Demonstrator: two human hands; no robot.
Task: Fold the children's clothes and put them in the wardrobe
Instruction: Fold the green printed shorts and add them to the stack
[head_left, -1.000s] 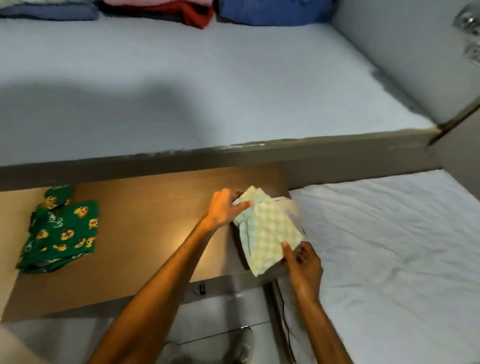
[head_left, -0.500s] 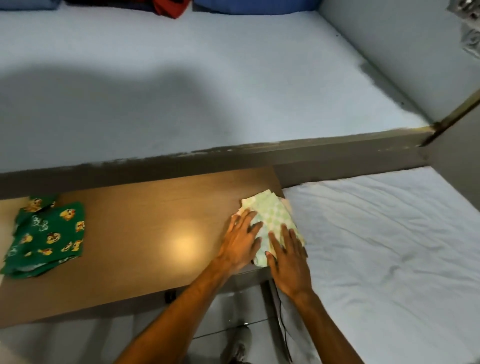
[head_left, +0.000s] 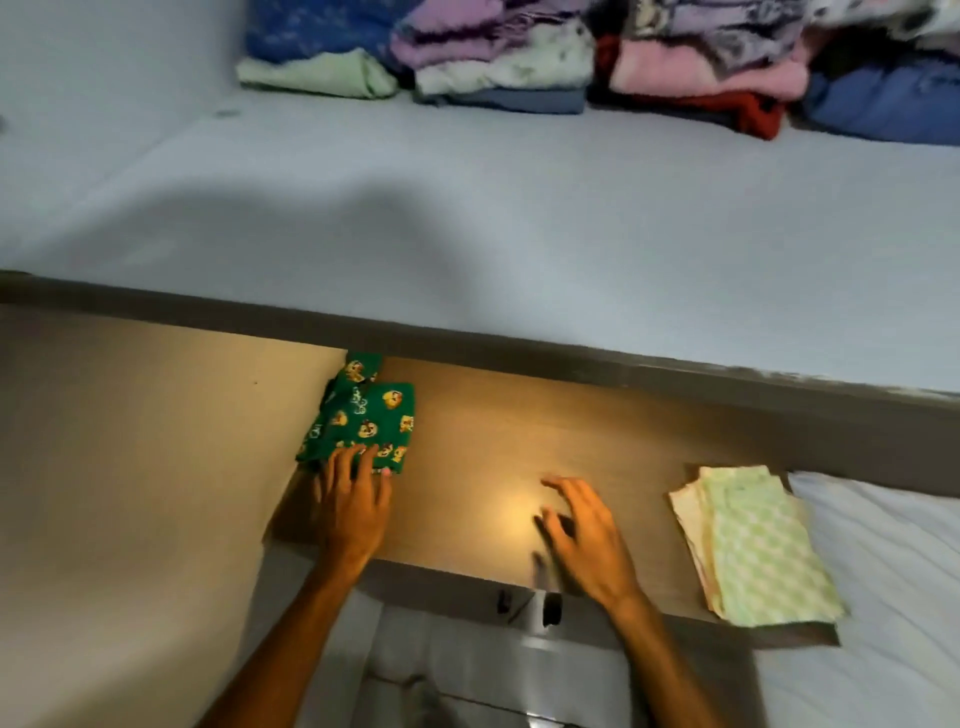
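A folded green garment with cartoon prints (head_left: 363, 415) lies on the brown board (head_left: 519, 426). My left hand (head_left: 350, 506) rests its fingertips on the garment's near edge, fingers spread. My right hand (head_left: 584, 535) hovers over the bare middle of the board, fingers apart and empty, slightly blurred. A folded pale green checked garment (head_left: 753, 545) lies at the board's right end, apart from both hands.
A wide grey shelf surface (head_left: 467, 218) lies beyond the board, with stacks of folded clothes (head_left: 571, 62) along its back. A white sheet (head_left: 893, 571) lies at the right. A beige wall panel (head_left: 130, 493) bounds the left.
Both hands left the checked garment, which stays at the board's right end. My left hand moved onto the green garment and my right hand moved left over the board. The camera turned left.
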